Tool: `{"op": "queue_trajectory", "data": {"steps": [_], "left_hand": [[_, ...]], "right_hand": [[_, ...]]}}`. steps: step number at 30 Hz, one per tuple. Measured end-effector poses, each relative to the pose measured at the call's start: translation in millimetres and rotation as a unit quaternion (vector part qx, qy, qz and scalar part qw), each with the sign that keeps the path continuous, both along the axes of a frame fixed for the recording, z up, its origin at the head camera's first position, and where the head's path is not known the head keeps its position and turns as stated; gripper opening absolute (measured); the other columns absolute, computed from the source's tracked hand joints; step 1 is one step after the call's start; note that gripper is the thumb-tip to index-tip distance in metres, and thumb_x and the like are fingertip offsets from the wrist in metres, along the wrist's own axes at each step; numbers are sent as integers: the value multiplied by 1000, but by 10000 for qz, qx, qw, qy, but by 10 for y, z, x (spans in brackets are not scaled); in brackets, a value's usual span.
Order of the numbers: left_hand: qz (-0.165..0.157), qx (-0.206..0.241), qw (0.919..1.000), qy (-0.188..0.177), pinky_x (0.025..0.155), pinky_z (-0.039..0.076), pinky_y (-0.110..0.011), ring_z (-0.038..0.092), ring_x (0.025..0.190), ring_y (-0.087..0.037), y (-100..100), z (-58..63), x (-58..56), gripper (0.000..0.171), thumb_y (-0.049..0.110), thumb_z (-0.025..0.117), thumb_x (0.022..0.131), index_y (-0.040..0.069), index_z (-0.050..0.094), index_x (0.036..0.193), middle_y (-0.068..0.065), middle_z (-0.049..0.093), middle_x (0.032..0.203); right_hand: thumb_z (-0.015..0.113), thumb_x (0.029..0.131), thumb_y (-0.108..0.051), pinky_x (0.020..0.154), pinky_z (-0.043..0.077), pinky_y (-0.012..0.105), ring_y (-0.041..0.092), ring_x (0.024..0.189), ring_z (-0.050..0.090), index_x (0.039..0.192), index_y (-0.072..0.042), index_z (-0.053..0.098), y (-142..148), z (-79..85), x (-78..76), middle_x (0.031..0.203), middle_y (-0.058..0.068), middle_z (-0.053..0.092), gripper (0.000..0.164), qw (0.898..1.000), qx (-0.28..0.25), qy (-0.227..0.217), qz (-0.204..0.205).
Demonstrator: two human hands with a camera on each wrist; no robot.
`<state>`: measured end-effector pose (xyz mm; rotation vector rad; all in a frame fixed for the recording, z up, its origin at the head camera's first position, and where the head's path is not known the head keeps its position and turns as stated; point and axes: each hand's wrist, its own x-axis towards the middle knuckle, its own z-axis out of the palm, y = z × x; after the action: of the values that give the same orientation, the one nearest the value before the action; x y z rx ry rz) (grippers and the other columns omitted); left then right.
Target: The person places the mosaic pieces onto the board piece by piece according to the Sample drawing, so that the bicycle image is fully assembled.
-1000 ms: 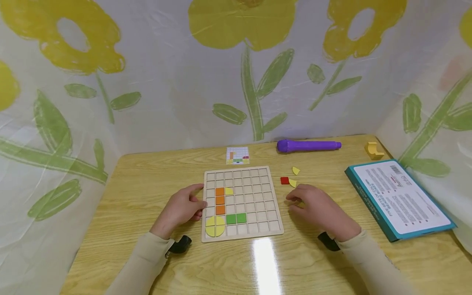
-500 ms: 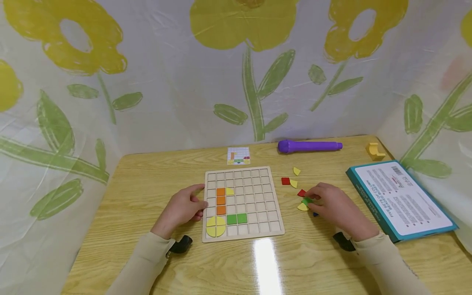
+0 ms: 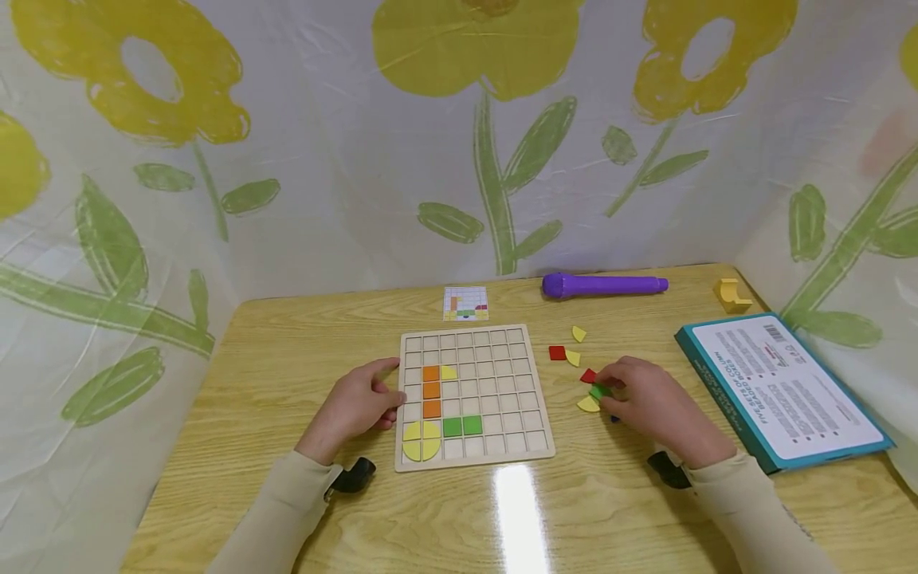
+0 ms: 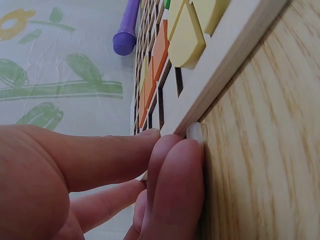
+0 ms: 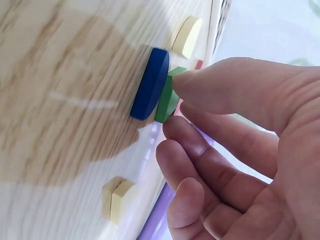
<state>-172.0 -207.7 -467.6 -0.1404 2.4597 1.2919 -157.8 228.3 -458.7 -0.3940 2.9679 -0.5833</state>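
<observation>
Across the wood-grain tabletop [image 3: 287, 510], a teal box [image 3: 803, 391] lies far right; near the middle sits the grid board [image 3: 495, 364], holding a few coloured tiles [image 3: 431, 391]. The left hand [image 3: 356, 405] has its bent fingers gripping the board's left edge, while the right hand [image 3: 649, 406] works to the board's right. Behind lie a purple microphone [image 3: 606, 285] and a small pattern card [image 3: 465, 304]. A green piece [image 5: 167, 102] is pinched between the right thumb and forefinger, just beside a blue piece [image 5: 150, 85]
</observation>
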Motion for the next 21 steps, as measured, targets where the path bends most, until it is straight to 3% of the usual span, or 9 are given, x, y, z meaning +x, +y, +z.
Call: {"op": "queue_trajectory", "data": {"steps": [9,21], "left_hand": [[17,98,10000,-2,65,63,-31,69,69,-19,-4,11,14,68,10,74,101,15,47,164,-13,64,101],[8,10,10000,11,62,62,-30,69,67,-17,1,-9,-1,68,10,75,101,15,48,164,-13,63,102]], "right_hand": [[87,93,-23,82,59,40,17,86,60,116,-8,80,11,3,-24,99,1,72,28,9994,2,-292,-182],[85,92,-16,88,63,46,18,90,64,117,-7,80,-4,12,-17,103,2,74,27,9996,7,-236,-170]]}}
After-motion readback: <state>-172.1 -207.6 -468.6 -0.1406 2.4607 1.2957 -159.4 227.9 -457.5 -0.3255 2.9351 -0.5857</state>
